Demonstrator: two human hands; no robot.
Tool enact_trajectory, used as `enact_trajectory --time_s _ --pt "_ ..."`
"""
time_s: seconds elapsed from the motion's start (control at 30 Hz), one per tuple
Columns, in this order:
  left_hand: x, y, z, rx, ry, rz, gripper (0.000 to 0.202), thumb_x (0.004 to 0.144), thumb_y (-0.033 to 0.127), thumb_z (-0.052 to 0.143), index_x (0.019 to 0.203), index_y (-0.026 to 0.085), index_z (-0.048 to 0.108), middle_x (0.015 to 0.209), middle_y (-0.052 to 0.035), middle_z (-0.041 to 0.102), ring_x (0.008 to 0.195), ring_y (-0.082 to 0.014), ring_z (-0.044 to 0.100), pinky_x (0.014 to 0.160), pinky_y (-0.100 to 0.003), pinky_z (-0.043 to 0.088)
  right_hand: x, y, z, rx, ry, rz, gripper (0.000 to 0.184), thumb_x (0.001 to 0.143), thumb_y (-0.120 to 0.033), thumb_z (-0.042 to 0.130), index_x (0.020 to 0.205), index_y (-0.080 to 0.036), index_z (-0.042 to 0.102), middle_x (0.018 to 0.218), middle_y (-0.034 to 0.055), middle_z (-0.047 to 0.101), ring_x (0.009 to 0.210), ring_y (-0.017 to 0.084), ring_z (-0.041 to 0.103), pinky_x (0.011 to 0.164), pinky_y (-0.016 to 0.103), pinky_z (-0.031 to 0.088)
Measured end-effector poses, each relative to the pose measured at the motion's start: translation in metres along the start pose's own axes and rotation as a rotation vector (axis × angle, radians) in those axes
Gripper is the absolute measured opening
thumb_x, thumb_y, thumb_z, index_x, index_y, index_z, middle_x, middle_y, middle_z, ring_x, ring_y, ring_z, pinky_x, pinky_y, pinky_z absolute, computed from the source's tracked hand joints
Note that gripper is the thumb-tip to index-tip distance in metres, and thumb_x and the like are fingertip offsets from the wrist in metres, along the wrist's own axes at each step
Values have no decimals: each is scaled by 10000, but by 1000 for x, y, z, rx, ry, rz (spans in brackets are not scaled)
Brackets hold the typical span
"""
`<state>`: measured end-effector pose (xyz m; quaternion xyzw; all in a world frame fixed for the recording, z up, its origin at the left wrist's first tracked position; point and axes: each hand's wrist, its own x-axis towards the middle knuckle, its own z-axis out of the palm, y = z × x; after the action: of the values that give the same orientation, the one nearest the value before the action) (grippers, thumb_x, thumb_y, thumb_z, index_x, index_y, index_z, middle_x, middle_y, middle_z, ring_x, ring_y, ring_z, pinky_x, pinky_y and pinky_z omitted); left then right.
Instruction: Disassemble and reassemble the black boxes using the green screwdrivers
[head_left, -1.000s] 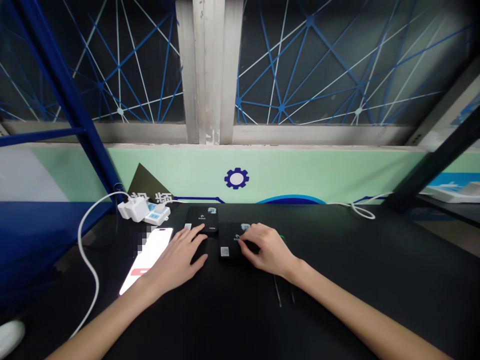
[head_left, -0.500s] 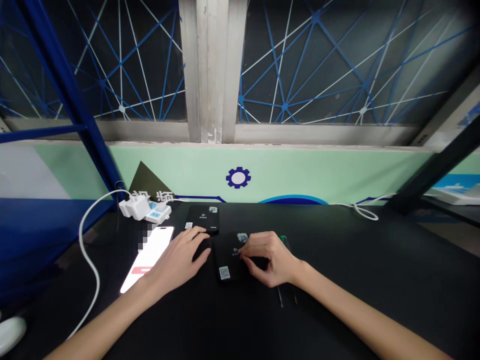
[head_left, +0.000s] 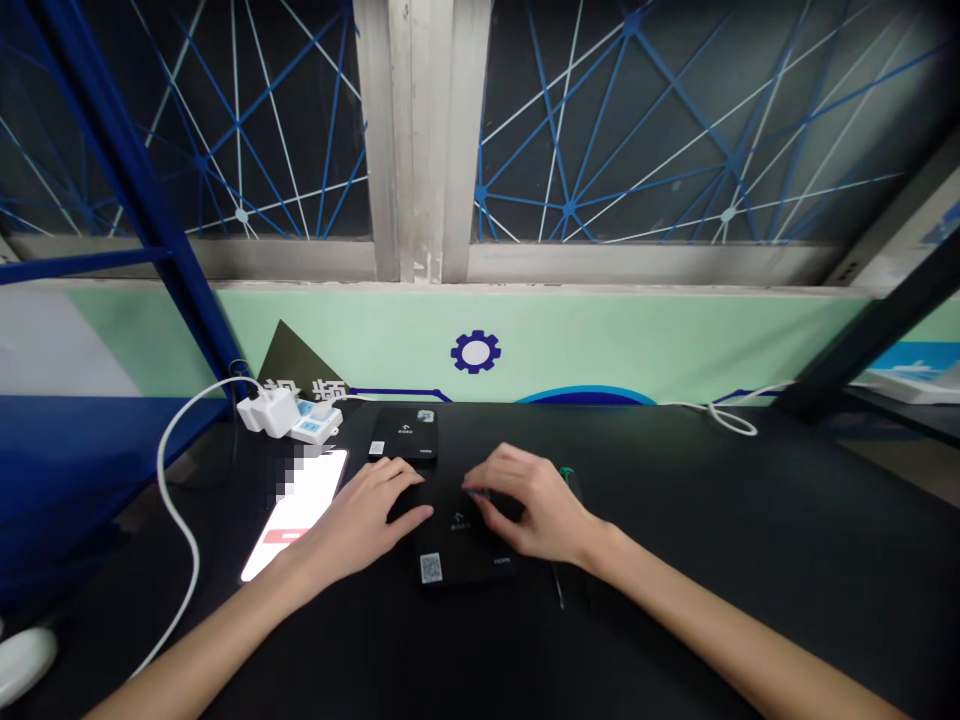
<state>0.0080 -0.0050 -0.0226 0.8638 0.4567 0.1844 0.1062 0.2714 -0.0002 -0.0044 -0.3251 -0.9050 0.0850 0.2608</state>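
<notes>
A flat black set-top box [head_left: 472, 572] with a QR sticker, a small logo and HDMI lettering lies on the black table. My right hand [head_left: 536, 505] is over its far right part. Thumb and fingertips are pinched together at a greyish sticker on the lid; what they hold, if anything, I cannot make out. At the box's left edge is my left hand [head_left: 375, 515], thumb and fingers apart. Whether it touches the box is unclear. Partly hidden behind my right hand, a screwdriver [head_left: 559, 588] shows a green handle end and a thin metal shaft.
A second black box [head_left: 405, 436] lies farther back. Left of my left hand is a phone with a lit screen [head_left: 307, 500]. A white power strip [head_left: 315, 422] with a plugged-in adapter and white cable [head_left: 180, 520] stands back left. A white rounded object [head_left: 26, 665] is at the lower left.
The near box has shifted toward me and slightly left, and its HDMI lettering now shows. My right hand has moved a little away from me, to the sticker. My left hand has barely moved.
</notes>
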Motion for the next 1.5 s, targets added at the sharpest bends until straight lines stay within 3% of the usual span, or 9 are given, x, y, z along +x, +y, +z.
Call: enact_trajectory --time_s 0.07,0.27,0.57,0.67,0.83,1.1,1.2,1.33,1.5 --pt "0 0 0 -21 -2 -6 353 1000 506 485 1221 266 621 1188 -33 643 1089 -242 606 928 -378 498 3 7 -5 -85 -26 13 313 909 -311 601 1196 -217 685 1208 95 702 1042 256 595 916 433 475" --pt "0 1 2 -10 46 -20 350 1002 486 480 1206 249 636 1170 -42 650 1045 -237 617 904 -375 500 6 18 -12 -49 -194 42 658 803 -590 719 1306 -176 629 1111 125 707 1004 286 570 919 457 443" --pt "-1 4 -1 -3 34 -23 315 1005 420 471 1207 235 626 1179 -48 646 1067 -244 605 913 -388 486 4 24 -4 115 -197 110 629 758 -567 786 1251 -208 633 1059 80 661 1006 255 592 908 399 482" --pt "0 4 -3 -31 53 -36 315 1003 416 470 1232 256 616 1188 -42 646 1074 -242 610 914 -383 495 5 26 -3 163 -183 148 660 722 -551 822 1254 -220 613 1052 64 634 930 228 607 832 369 514" --pt "1 6 -7 -87 138 -59 296 993 396 474 1212 250 609 1174 -42 664 1075 -233 626 914 -378 510 5 26 -5 144 -112 127 723 698 -561 833 1294 -229 592 1078 68 593 940 233 606 833 385 534" --pt "6 11 -18 -347 240 -200 252 943 402 518 1056 241 675 999 -35 712 860 -193 663 752 -312 532 4 28 -3 138 57 43 639 724 -483 841 1278 -260 615 1088 70 560 1000 241 594 885 407 541" --pt "7 9 -20 -507 202 -276 301 932 449 523 1044 228 693 919 -39 719 838 -201 664 717 -306 533 2 28 -2 111 136 -17 620 765 -444 820 1317 -276 595 1095 77 545 999 240 581 855 403 549" --pt "8 5 -22 -787 114 -379 369 914 496 536 1045 206 724 986 -67 732 847 -208 676 708 -307 550 -1 30 0 51 257 -123 576 855 -366 753 1386 -298 541 1106 85 528 964 227 558 782 386 546" --pt "9 3 -22 -876 56 -472 384 880 504 575 937 171 756 974 -94 750 858 -221 686 722 -310 559 -3 29 3 -49 363 -242 582 910 -258 692 1448 -293 473 1112 102 542 901 210 549 702 347 530"
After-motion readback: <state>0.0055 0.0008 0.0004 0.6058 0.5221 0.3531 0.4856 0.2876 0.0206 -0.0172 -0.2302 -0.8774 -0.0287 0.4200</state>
